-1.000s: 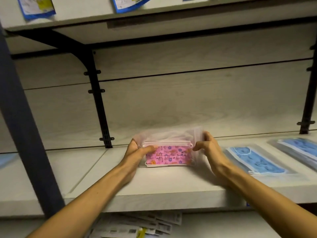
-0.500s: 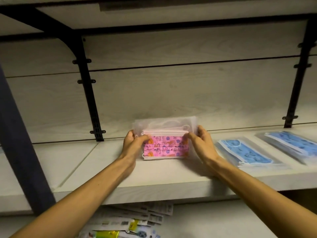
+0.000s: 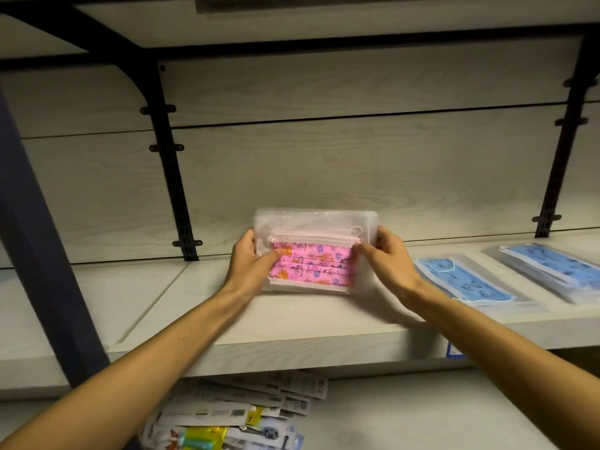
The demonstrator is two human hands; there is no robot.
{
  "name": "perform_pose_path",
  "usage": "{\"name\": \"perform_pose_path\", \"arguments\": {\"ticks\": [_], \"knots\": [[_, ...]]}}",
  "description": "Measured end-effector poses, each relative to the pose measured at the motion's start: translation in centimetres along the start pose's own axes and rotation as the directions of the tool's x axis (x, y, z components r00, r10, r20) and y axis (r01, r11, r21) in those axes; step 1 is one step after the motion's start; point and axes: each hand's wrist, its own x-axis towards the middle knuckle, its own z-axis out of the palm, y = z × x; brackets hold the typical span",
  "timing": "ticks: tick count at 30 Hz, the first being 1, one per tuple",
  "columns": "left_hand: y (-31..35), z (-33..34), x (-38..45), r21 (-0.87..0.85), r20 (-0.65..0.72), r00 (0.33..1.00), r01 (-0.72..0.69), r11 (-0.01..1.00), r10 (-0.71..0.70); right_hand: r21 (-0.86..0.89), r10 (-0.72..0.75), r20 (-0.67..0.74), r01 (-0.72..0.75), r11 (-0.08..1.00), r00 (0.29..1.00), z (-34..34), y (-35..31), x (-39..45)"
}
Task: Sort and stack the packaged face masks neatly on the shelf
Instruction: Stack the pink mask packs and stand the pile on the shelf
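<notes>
At the far left a dark upright post (image 3: 39, 241) runs down past the shelf (image 3: 292, 323) front, and a black bracket (image 3: 172, 177) is fixed to the back panel (image 3: 357, 164); the run of shelf between them and the hands carries nothing that shows; there is room on that side to slide.

The left hand (image 3: 248, 264) grips the left short end of the pink mask pack (image 3: 313, 263), thumb on the front face and fingers (image 3: 245, 241) curled round behind the clear wrap; the pack stands tilted up on its long lower edge on the shelf, its long axis running left to right, its top near the back panel; whether it touches the panel cannot be told.

The right hand (image 3: 388, 258) pinches the opposite short end, thumb in front, fingers behind; so the pack lies squarely between the 2 hands, each equally near, both forearms reaching in over the front lip of the shelf.

Right of that hand, just beside the wrist, a blue mask pack (image 3: 464, 280) lies flat and angled; a second blue pack (image 3: 552, 271) lies further right, near the right bracket (image 3: 558, 151); the gap on this side is tight, so laying the pink pack down probably wants a straight drop or a drift left.

Below the shelf, assorted carded packets (image 3: 240, 417) lie heaped on the lower level.
</notes>
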Motion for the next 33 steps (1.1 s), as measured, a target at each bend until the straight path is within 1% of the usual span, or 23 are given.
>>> {"name": "perform_pose_path", "arguments": {"ticks": [2, 3, 4, 5, 6, 7, 8, 10, 12, 13, 15, 16, 17, 19, 20, 21, 22, 23, 25, 26, 27, 29, 33], "knots": [[1.5, -0.6, 0.6, 0.06, -0.014, 0.995, -0.097, 0.993, 0.098, -0.114, -0.087, -0.015, 0.085, 0.99, 0.996, -0.7, -1.4, 1.0], [2.3, -0.9, 1.0, 0.124, -0.013, 0.986, -0.165, 0.978, 0.168, -0.207, -0.176, -0.037, 0.164, 0.964, 0.984, -1.1, -2.4, 1.5], [3.0, -1.3, 1.5, 0.209, 0.002, 0.97, -0.236, 0.949, 0.241, -0.32, -0.3, -0.033, 0.274, 0.907, 0.953, -1.5, -3.5, 2.0], [3.8, -1.6, 1.8, 0.302, 0.032, 0.95, -0.305, 0.903, 0.31, -0.439, -0.429, 0.017, 0.392, 0.808, 0.903, -1.9, -4.6, 2.5], [4.6, -1.8, 2.1, 0.396, 0.076, 0.925, -0.372, 0.84, 0.373, -0.53, -0.514, 0.11, 0.488, 0.694, 0.851, -2.0, -5.7, 2.9], [5.4, -1.9, 2.3, 0.475, 0.132, 0.896, -0.432, 0.767, 0.423, -0.573, -0.521, 0.222, 0.542, 0.615, 0.824, -1.8, -6.6, 3.2], [6.2, -1.8, 2.3, 0.532, 0.192, 0.868, -0.485, 0.694, 0.458, -0.578, -0.447, 0.316, 0.544, 0.608, 0.837, -1.4, -7.3, 3.4], [7.8, -1.4, 2.2, 0.591, 0.304, 0.817, -0.566, 0.575, 0.491, -0.61, -0.239, 0.431, 0.476, 0.634, 0.87, -0.3, -7.6, 3.5], [8.8, -0.9, 2.0, 0.621, 0.372, 0.777, -0.615, 0.487, 0.507, -0.664, -0.101, 0.448, 0.407, 0.627, 0.888, 0.3, -6.7, 3.6], [9.1, -0.6, 2.1, 0.636, 0.392, 0.765, -0.627, 0.45, 0.511, -0.653, -0.088, 0.429, 0.376, 0.658, 0.899, 0.5, -6.1, 3.5], [8.8, -0.1, 2.3, 0.675, 0.39, 0.752, -0.626, 0.39, 0.532, -0.546, -0.113, 0.368, 0.313, 0.777, 0.923, 0.7, -4.7, 3.4], [8.2, 0.2, 2.2, 0.685, 0.353, 0.764, -0.604, 0.408, 0.54, -0.463, -0.116, 0.332, 0.269, 0.845, 0.936, 0.7, -4.1, 3.3], [7.6, 0.5, 1.9, 0.66, 0.282, 0.797, -0.565, 0.495, 0.534, -0.373, -0.106, 0.303, 0.22, 0.901, 0.947, 0.7, -3.6, 3.0], [6.1, 1.1, 1.1, 0.511, 0.061, 0.867, -0.453, 0.73, 0.495, -0.239, -0.072, 0.245, 0.133, 0.962, 0.967, 0.6, -2.9, 2.6], [5.1, 1.2, 0.8, 0.433, -0.038, 0.882, -0.409, 0.804, 0.469, -0.196, -0.055, 0.207, 0.096, 0.976, 0.977, 0.5, -2.7, 2.4], [4.1, 1.3, 0.5, 0.371, -0.097, 0.899, -0.366, 0.854, 0.428, -0.159, -0.035, 0.168, 0.062, 0.985, 0.985, 0.3, -2.4, 2.3], [3.2, 1.4, 0.3, 0.3, -0.104, 0.926, -0.317, 0.899, 0.362, -0.123, -0.017, 0.136, 0.034, 0.992, 0.991, 0.2, -2.1, 2.2], [2.4, 1.7, 0.3, 0.219, -0.06, 0.96, -0.254, 0.942, 0.272, -0.091, 0.001, 0.109, 0.009, 0.996, 0.994, 0.2, -2.0, 2.1], [1.1, 2.7, 0.1, 0.045, 0.086, 0.989, -0.122, 0.991, 0.118, -0.027, 0.047, 0.075, -0.045, 0.999, 0.996, 0.5, -1.6, 1.6], [0.7, 3.3, 0.1, -0.015, 0.122, 0.989, -0.082, 0.997, 0.083, 0.007, 0.06, 0.065, -0.06, 0.998, 0.996, 0.7, -1.4, 1.3], [0.3, 3.8, 0.2, -0.052, 0.122, 0.99, -0.063, 0.997, 0.068, 0.039, 0.06, 0.062, -0.062, 0.997, 0.996, 0.9, -1.2, 1.0], [0.1, 4.7, 0.5, -0.035, 0.068, 0.995, -0.073, 0.997, 0.075, 0.083, 0.045, 0.061, -0.05, 0.995, 0.997, 1.3, -1.0, 0.6], [1.2, 5.0, 1.3, -0.045, -0.013, 0.988, -0.155, 0.987, 0.155, 0.101, -0.019, 0.026, 0.016, 0.995, 0.999, 1.8, -1.9, 0.9]]}}
